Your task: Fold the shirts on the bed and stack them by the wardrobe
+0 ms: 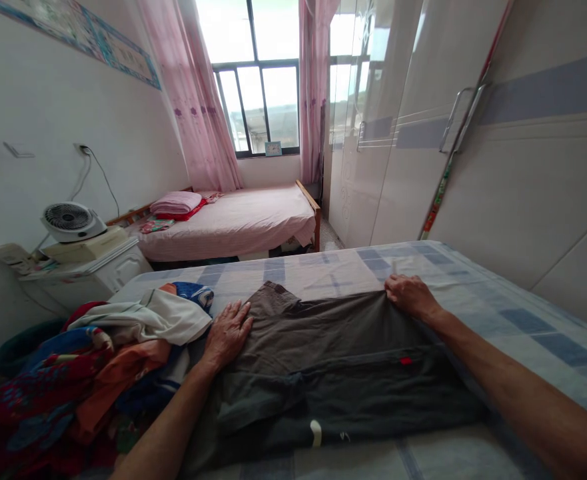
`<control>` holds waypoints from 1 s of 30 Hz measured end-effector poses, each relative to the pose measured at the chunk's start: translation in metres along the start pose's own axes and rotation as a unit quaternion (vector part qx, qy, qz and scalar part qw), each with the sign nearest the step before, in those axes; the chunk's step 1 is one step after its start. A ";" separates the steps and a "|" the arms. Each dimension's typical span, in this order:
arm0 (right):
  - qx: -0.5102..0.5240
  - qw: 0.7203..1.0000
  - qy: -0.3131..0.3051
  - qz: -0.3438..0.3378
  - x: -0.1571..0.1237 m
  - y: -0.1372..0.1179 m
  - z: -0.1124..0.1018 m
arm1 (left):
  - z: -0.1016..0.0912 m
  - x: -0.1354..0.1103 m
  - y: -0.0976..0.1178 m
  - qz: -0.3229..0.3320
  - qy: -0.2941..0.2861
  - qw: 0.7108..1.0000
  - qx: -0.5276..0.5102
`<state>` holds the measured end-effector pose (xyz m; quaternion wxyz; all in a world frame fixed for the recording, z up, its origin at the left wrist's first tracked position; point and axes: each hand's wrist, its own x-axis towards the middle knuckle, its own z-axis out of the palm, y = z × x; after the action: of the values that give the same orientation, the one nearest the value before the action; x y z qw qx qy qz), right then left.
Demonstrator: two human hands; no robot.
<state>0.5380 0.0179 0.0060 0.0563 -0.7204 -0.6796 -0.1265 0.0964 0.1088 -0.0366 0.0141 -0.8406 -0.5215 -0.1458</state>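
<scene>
A dark grey garment (323,333), which looks like a shirt, lies spread across the bed in front of me. One part of it is folded over, and a small red tag and white print show on the darker part. My left hand (227,333) rests flat on the garment's left side, fingers stretched out. At its far right corner, my right hand (409,293) pinches the cloth edge between closed fingers, pulling the fabric fairly taut. Left of my left arm is a heap of mixed clothes (123,360), with white, orange, blue and red pieces.
The garment lies on a blue-and-white checked bed sheet (503,300). Beyond it stands a second bed (243,213) with folded pink bedding. A fan (70,221) sits on a white cabinet (123,263) at left. Tall glossy wardrobes (403,153) line the right side.
</scene>
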 end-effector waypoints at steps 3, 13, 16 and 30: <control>0.032 0.999 0.000 0.027 0.001 0.003 0.010 | -0.002 0.000 0.000 -0.004 -0.001 1.000 -0.004; 0.107 0.994 -0.031 -0.008 0.014 0.013 0.011 | -0.031 0.038 0.014 -0.184 -0.041 0.943 -0.275; 0.116 0.993 -0.016 0.002 0.009 0.012 0.000 | -0.045 0.043 0.019 -0.174 -0.077 0.914 -0.357; 0.211 0.977 0.023 -0.002 -0.123 0.016 -0.022 | -0.068 -0.079 0.006 -0.065 -0.167 0.823 -0.538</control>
<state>0.5466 -0.1078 -0.0036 0.2222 -0.6876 -0.6913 0.0036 0.0528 0.0249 0.0089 -0.5374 -0.6902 -0.4079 -0.2616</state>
